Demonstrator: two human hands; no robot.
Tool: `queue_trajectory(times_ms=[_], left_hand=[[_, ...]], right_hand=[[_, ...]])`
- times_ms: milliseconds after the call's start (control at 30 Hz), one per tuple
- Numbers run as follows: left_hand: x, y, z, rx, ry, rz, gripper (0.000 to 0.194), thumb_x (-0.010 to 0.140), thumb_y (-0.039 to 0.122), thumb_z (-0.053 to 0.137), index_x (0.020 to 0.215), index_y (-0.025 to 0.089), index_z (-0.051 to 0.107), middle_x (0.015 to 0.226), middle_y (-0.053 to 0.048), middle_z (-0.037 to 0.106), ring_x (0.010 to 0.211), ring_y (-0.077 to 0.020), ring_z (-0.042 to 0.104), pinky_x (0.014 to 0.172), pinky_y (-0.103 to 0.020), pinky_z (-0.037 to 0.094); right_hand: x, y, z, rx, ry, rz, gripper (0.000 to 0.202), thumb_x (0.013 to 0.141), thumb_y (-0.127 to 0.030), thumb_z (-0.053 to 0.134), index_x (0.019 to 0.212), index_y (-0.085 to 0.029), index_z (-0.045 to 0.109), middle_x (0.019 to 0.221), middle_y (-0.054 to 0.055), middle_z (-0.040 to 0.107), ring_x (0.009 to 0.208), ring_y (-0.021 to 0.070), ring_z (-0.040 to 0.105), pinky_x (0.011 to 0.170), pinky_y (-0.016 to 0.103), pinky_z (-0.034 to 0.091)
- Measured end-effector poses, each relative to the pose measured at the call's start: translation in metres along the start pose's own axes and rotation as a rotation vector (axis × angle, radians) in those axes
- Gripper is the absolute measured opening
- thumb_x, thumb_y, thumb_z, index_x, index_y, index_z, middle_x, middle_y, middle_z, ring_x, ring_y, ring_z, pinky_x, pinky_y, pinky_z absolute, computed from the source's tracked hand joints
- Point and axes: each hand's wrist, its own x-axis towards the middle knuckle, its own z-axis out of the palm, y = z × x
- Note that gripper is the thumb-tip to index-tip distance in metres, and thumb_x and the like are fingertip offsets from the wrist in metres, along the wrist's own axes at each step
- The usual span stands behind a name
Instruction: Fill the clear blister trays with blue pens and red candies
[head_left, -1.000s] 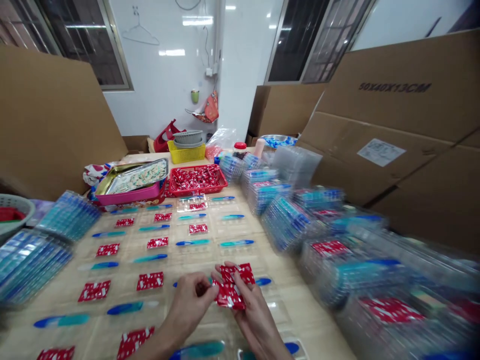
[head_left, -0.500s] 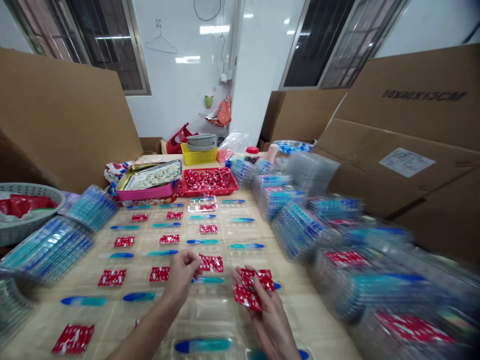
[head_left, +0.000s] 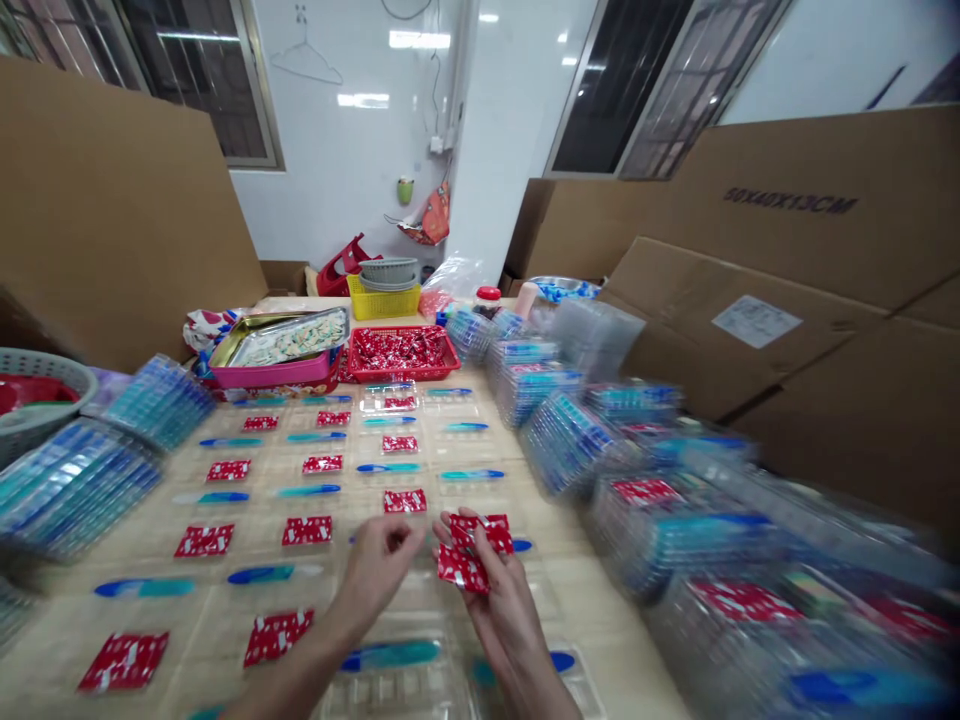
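Packets, red with white print, sit fanned in my right hand, which is curled about them with thumb on top. My left hand hangs just beside it, fingers bent and pinched toward the bundle; whether it grips anything I cannot tell, since the fingertips blur together. Under both hands lie clear plastic trays spread over the worktop, each with a blue toothbrush or a single red packet in it; that one lies just beyond my left hand. Farther ahead of my hands stands a red basket full of the same packets, with a pink tray to its left. Off to the right of my right hand are leaning stacks of packed trays, blurred.
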Motion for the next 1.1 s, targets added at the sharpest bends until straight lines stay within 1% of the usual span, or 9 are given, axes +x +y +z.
queue_trajectory(times_ms=[100,233,433,600,667,767,933,1000,1100], left_hand=[[-0.022,0.006,0.015,-0.253,-0.193,-0.172,0.024,0.061,0.041,0.058,0.054,0.019,0.052,0.046,0.004,0.047,0.043,-0.0105,0.041,0.044,-0.024,0.03],[-0.03,0.003,0.011,-0.385,-0.129,-0.235,0.019,0.055,0.036,0.059,0.053,0.019,0.049,0.041,0.005,0.046,0.038,-0.0087,0.037,0.041,-0.023,0.025],[-0.038,-0.017,-0.025,-0.163,0.118,-0.091,0.016,0.059,0.029,0.056,0.048,0.019,0.051,0.052,0.003,0.047,0.053,-0.0122,0.042,0.054,-0.025,0.029],[-0.05,-0.034,-0.019,0.255,0.187,0.036,0.02,0.07,0.02,0.052,0.05,0.019,0.054,0.063,0.0,0.052,0.062,-0.0155,0.05,0.062,-0.027,0.034],[-0.054,-0.037,-0.014,0.506,0.175,0.05,0.022,0.076,0.017,0.049,0.056,0.019,0.058,0.071,-0.003,0.058,0.069,-0.0173,0.056,0.065,-0.028,0.037],[-0.06,-0.036,-0.017,0.682,0.171,0.066,0.018,0.082,0.021,0.048,0.07,0.018,0.063,0.085,-0.005,0.061,0.079,-0.0194,0.06,0.069,-0.028,0.04],[-0.068,-0.033,-0.041,0.68,0.236,0.084,0.015,0.084,0.026,0.052,0.088,0.017,0.063,0.093,-0.006,0.063,0.087,-0.0219,0.061,0.075,-0.03,0.044],[-0.073,-0.035,-0.055,0.644,0.283,0.085,0.013,0.083,0.026,0.053,0.087,0.018,0.062,0.091,-0.005,0.063,0.085,-0.0216,0.062,0.075,-0.031,0.045],[-0.083,-0.044,-0.077,0.603,0.346,0.086,0.013,0.083,0.028,0.054,0.085,0.019,0.062,0.088,-0.004,0.063,0.081,-0.0207,0.063,0.072,-0.031,0.047]], right_hand=[[-0.005,0.007,0.003,-0.027,-0.024,-0.022,0.055,0.052,-0.038,0.09,0.097,-0.015,0.067,0.091,0.009,0.073,0.102,0.0306,0.064,0.089,0.04,0.05],[-0.012,0.009,0.004,-0.038,-0.044,-0.04,0.049,0.055,-0.04,0.088,0.094,-0.017,0.069,0.091,0.006,0.073,0.098,0.0276,0.064,0.087,0.038,0.05],[-0.009,0.003,-0.011,-0.082,-0.012,-0.15,0.036,0.058,-0.044,0.085,0.077,-0.018,0.071,0.088,0.004,0.072,0.083,0.0199,0.064,0.072,0.029,0.052],[-0.007,0.007,-0.023,-0.267,-0.058,-0.172,0.037,0.062,-0.046,0.082,0.079,-0.016,0.068,0.076,0.002,0.069,0.07,0.0172,0.06,0.066,0.026,0.049],[-0.011,0.005,-0.024,-0.408,-0.137,-0.208,0.037,0.066,-0.047,0.08,0.081,-0.017,0.066,0.072,0.001,0.066,0.068,0.0168,0.058,0.066,0.026,0.047],[-0.021,-0.002,-0.022,-0.703,-0.342,-0.205,0.033,0.074,-0.047,0.073,0.08,-0.016,0.064,0.07,0.0,0.064,0.065,0.0161,0.054,0.06,0.024,0.042],[-0.041,-0.005,-0.014,-1.288,-0.833,-0.11,0.014,0.084,-0.027,0.063,0.075,-0.016,0.065,0.064,-0.002,0.058,0.06,0.0138,0.05,0.058,0.023,0.034],[-0.048,0.001,-0.012,-1.501,-0.919,-0.153,0.007,0.081,-0.019,0.064,0.074,-0.018,0.064,0.066,-0.002,0.059,0.063,0.0146,0.051,0.059,0.024,0.033],[-0.055,0.013,-0.012,-1.742,-1.026,-0.287,0.011,0.078,-0.015,0.068,0.07,-0.018,0.061,0.073,0.0,0.061,0.073,0.0176,0.054,0.067,0.027,0.033]])
